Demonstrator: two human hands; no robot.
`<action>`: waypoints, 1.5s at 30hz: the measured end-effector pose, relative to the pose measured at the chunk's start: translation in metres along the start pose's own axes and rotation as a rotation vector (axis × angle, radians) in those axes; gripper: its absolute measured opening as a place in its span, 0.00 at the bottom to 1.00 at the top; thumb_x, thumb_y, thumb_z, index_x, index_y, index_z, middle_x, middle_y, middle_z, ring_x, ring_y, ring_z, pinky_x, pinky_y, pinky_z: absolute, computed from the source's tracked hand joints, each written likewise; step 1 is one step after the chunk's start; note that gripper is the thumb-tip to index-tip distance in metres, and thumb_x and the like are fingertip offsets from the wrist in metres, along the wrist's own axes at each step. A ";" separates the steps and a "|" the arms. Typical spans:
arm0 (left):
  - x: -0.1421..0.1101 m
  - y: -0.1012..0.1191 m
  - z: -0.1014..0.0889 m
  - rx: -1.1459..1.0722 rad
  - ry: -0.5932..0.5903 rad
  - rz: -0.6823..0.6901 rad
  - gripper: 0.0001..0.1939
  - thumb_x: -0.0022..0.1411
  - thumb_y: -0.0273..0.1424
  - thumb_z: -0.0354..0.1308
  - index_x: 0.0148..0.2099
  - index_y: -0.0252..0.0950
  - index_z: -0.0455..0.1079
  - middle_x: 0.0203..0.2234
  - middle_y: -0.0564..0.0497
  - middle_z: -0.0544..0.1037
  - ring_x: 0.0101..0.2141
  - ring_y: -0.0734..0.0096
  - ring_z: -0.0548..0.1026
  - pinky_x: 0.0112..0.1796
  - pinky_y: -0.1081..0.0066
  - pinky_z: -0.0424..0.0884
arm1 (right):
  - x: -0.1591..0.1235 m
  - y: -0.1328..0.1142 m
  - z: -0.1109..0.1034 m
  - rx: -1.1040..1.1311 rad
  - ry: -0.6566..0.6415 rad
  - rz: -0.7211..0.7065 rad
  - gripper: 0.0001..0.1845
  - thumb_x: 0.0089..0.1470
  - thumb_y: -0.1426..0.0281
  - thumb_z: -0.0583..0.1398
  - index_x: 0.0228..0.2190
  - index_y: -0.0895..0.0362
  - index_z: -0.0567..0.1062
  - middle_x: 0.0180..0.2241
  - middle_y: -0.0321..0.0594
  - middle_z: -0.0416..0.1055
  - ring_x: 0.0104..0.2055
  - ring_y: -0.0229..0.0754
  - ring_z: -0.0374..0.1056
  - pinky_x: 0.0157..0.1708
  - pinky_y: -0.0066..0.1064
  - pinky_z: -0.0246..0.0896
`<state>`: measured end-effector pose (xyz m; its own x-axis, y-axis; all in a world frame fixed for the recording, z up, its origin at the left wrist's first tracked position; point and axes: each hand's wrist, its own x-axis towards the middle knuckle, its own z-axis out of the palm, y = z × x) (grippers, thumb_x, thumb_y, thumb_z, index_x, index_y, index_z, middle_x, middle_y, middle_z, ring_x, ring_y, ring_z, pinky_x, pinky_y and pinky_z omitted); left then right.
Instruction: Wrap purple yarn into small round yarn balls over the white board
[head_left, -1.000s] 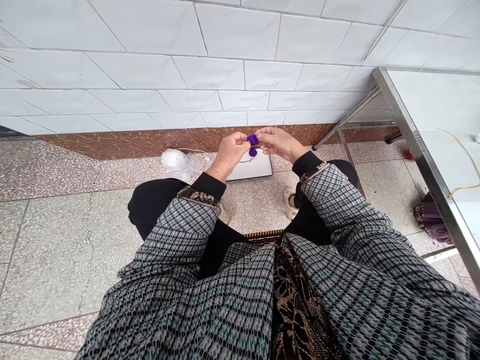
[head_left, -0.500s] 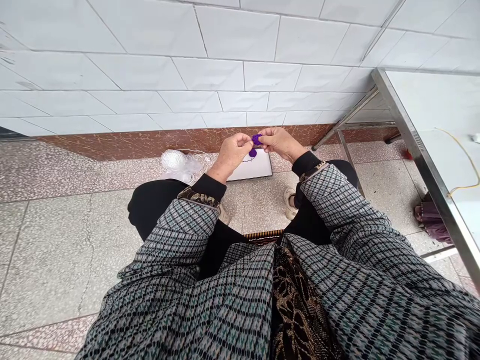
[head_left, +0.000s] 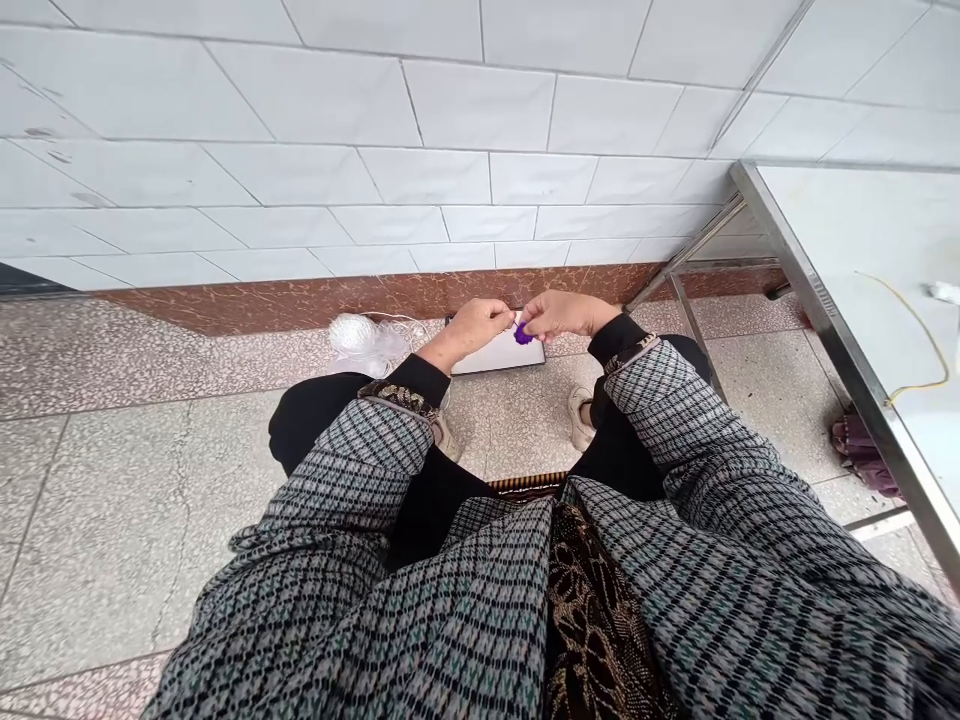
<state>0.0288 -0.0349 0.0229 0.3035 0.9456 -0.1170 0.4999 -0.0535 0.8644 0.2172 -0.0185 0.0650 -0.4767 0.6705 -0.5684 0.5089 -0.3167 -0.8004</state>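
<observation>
The right hand (head_left: 561, 314) pinches the purple piece (head_left: 523, 335) between thumb and fingers, above the white box (head_left: 496, 352), toward its right edge. The left hand (head_left: 478, 326) is closed to a narrow fingertip pinch, seemingly on the thread (head_left: 516, 321) running to the piece; whether it also has a tool, the view cannot tell. Good handling calls for a steady right pinch and light, even tension from the left, so stitches neither slip nor pucker. The wall (head_left: 450, 180) limits reach beyond the box's far edge, and the table (head_left: 862, 220) stands well right; room opens toward the body, over the floor (head_left: 510, 420).
</observation>
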 end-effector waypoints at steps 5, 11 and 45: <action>0.012 0.009 -0.003 0.012 -0.069 0.030 0.09 0.61 0.28 0.57 0.28 0.34 0.74 0.20 0.55 0.70 0.24 0.74 0.63 0.29 0.71 0.57 | 0.021 -0.002 -0.003 0.067 0.288 0.039 0.18 0.55 0.88 0.65 0.19 0.60 0.73 0.14 0.32 0.66 0.17 0.30 0.60 0.19 0.20 0.60; 0.031 0.009 -0.004 -0.029 -0.151 0.111 0.10 0.63 0.30 0.55 0.31 0.35 0.73 0.22 0.54 0.71 0.25 0.72 0.67 0.31 0.72 0.63 | 0.028 -0.016 -0.032 0.566 0.232 -0.082 0.17 0.65 0.82 0.59 0.24 0.59 0.71 0.16 0.31 0.65 0.19 0.29 0.60 0.21 0.18 0.60; 0.036 0.020 -0.021 -0.157 -0.144 -0.124 0.17 0.66 0.19 0.53 0.24 0.35 0.66 0.17 0.55 0.71 0.18 0.79 0.65 0.25 0.74 0.61 | 0.017 -0.006 -0.030 0.296 0.029 -0.097 0.10 0.59 0.85 0.65 0.29 0.61 0.77 0.21 0.32 0.74 0.21 0.30 0.67 0.25 0.22 0.68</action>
<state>0.0325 0.0044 0.0460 0.3662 0.8856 -0.2855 0.4119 0.1209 0.9032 0.2270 0.0151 0.0661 -0.4897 0.7247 -0.4847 0.2294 -0.4292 -0.8736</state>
